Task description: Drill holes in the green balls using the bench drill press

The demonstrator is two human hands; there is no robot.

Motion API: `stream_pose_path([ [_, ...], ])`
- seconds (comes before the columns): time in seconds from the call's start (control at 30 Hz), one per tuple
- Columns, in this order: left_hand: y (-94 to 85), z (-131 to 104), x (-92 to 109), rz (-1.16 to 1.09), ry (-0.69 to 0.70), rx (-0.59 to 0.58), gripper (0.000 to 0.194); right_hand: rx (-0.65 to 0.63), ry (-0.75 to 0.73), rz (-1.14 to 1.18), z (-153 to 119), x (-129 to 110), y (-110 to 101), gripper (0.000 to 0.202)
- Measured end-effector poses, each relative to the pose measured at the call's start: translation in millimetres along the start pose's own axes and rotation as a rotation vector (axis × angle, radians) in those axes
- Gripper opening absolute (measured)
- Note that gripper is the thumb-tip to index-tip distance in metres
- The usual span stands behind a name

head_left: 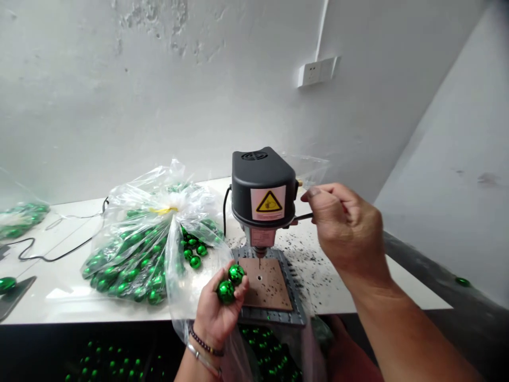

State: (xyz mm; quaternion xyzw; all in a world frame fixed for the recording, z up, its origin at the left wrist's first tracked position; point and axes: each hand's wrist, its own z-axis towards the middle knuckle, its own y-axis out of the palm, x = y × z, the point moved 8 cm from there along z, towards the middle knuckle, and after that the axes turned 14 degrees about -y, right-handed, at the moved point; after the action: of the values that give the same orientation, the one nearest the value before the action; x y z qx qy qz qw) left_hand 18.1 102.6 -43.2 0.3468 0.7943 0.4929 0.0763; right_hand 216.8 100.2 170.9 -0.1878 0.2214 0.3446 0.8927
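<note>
holding two shiny green balls [226, 291] in the left hand [217, 313], palm up and fingers curled round them, near the left edge of a brown board [274, 294]. wearing dark beads [204, 344] and a silver bangle [202, 361] on that wrist. got the right hand [345, 228] closed on a black lever [304, 217] at the side of a small black drill [262, 175] — just right of the yellow warning sticker [269, 202]. can make out a thin bit [260, 260] pointing down above a hole in the board. can see dark crumbs [308, 257] all over the board and white table [338, 286]. over to the left, got a big clear bag [137, 196] cinched with a yellow tie [164, 210] and stuffed with more green balls — plus others bunched at its right side [194, 261]. also spotted a white socket [312, 73] on the wall.
</note>
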Motion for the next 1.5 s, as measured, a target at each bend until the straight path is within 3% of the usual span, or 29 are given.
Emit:
stream_pose_path([
  [0.33,9.2,-2.6,-12.0,-0.084,-0.082,-0.054,0.016,0.025,-0.019,0.048,-0.2,-4.2,-1.6,0.027],
  [0.67,5.6,1.3,-15.0,0.05,-0.063,0.025,0.01,0.037,-0.046,0.079,-2.6,-4.5,-2.0,0.027],
  [0.73,0.8,-0.2,-8.9,0.164,0.017,0.096,0.006,0.036,-0.051,0.09,-2.8,-3.8,-1.2,0.027],
  [0.9,3.5,0.6,7.5,0.704,0.234,0.229,0.033,0.051,-0.079,0.121,-3.1,-4.1,-2.3,0.027],
  [1.03,6.8,6.8,21.1,1.123,0.367,0.431,0.044,0.041,-0.102,0.085,6.5,-5.4,-1.8,0.028],
  [1.3,13.9,23.6,22.3,1.382,0.371,0.497,0.045,-0.052,0.017,-0.08,48.6,21.1,24.0,0.035],
  [1.5,20.7,30.6,24.5,1.573,0.441,0.552,0.04,-0.046,0.062,-0.059,52.2,28.5,29.8,0.034],
])
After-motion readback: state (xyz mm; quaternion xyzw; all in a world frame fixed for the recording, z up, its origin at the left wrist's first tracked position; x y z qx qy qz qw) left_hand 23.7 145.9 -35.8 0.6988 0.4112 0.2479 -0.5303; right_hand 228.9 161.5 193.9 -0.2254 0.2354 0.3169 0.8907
